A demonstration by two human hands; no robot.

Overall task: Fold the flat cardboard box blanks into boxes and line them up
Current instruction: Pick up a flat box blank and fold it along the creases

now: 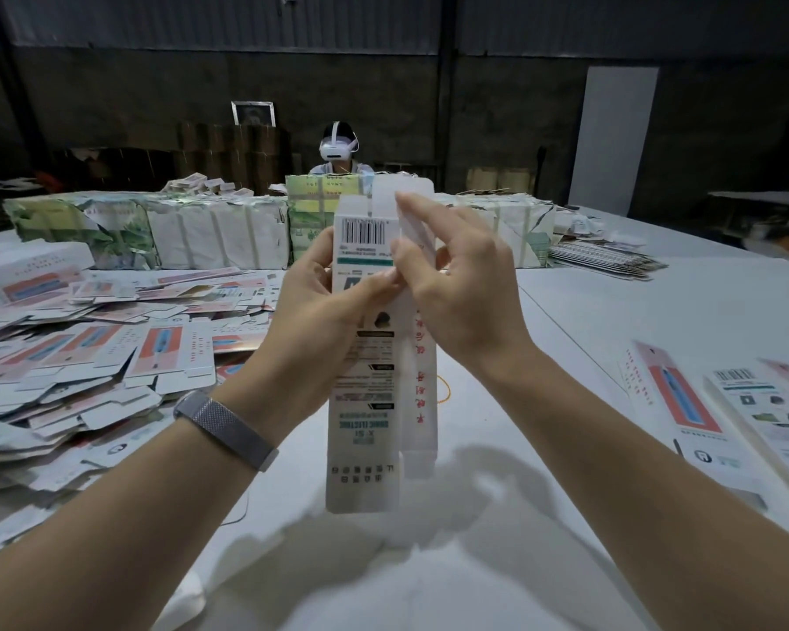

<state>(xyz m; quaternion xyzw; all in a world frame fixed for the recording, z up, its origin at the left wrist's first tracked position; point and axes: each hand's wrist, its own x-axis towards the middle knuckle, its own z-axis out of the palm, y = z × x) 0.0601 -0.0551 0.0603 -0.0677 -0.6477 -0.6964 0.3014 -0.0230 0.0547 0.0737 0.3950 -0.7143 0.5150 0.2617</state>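
While the left hand (320,307) grips the half-formed box (365,398) around its upper part, the right hand (456,284) pinches its top flap (404,193) with curled fingers. Box held upright between both hands, above the white bench (611,311). Loose flat blanks (87,357) heaped left of the left hand; finished boxes (757,412) lie right of the right hand.

upside-down "X S1" and a barcode on the held box (365,430); other print unreadable
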